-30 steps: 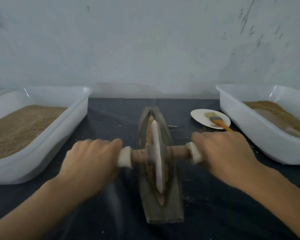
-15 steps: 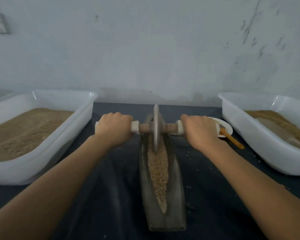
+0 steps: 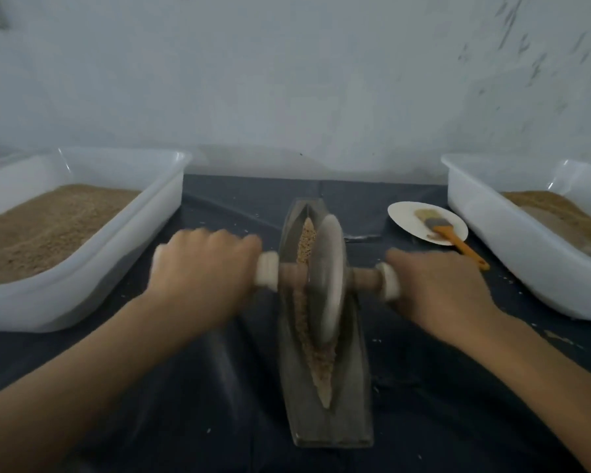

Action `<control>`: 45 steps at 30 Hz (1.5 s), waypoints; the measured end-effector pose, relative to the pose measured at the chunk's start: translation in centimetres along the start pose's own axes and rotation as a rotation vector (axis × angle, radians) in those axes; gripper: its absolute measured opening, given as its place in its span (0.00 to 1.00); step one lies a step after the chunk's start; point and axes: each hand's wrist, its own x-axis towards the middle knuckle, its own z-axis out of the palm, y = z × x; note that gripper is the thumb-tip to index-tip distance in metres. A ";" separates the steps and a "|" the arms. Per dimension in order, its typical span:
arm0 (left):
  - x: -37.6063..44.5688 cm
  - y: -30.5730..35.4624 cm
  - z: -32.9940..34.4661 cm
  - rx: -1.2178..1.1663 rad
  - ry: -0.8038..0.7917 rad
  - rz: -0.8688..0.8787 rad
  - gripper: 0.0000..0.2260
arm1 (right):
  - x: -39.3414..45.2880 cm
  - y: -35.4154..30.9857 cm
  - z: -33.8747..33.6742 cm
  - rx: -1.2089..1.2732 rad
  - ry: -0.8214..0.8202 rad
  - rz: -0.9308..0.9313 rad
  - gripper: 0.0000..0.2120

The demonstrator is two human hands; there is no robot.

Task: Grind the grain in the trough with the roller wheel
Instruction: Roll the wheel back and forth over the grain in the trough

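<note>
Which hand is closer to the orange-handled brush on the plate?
Right. The right hand grips the axle end just short of the orange-handled brush; the left hand is across the trough, farther away.

My left hand and right hand are bare. No sleeves on my forearms. Both blurred.
</note>
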 end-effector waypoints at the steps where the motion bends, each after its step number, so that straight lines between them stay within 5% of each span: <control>1: 2.0 -0.1 1.1 -0.006 0.001 -0.029 0.13 | 1.8 0.3 1.1 0.028 0.008 0.028 0.15; 6: 8.9 -1.3 3.8 -0.051 0.008 -0.066 0.08 | 8.2 0.5 3.4 0.064 0.115 0.095 0.08; 11: 4.1 -0.4 1.7 -0.117 -0.026 -0.035 0.09 | 2.1 0.2 1.1 -0.001 0.117 0.009 0.16; 16: -3.8 0.0 -3.1 -0.167 0.277 0.149 0.23 | -6.2 -0.1 -2.4 0.112 0.174 -0.115 0.19; 23: 3.0 -0.3 2.0 -0.067 0.006 -0.010 0.13 | 1.3 0.6 1.4 -0.016 0.109 0.001 0.15; 28: 8.6 -1.4 4.9 -0.114 -0.001 -0.103 0.08 | 8.6 1.0 2.8 -0.003 0.169 0.077 0.11; 37: -4.0 -0.5 -1.0 -0.269 0.119 0.064 0.18 | -5.2 0.0 -3.3 0.002 0.288 -0.149 0.24; 40: -5.2 -0.9 -2.5 -0.240 0.139 0.086 0.24 | -6.3 -0.1 -3.6 0.078 0.165 -0.087 0.28; 43: -1.6 -0.5 -1.0 -0.091 0.050 0.069 0.23 | -3.1 0.0 -1.1 -0.054 0.025 0.010 0.22; 45: 2.1 -0.5 1.9 -0.062 0.032 0.015 0.16 | 0.5 0.5 0.8 -0.057 0.072 0.047 0.17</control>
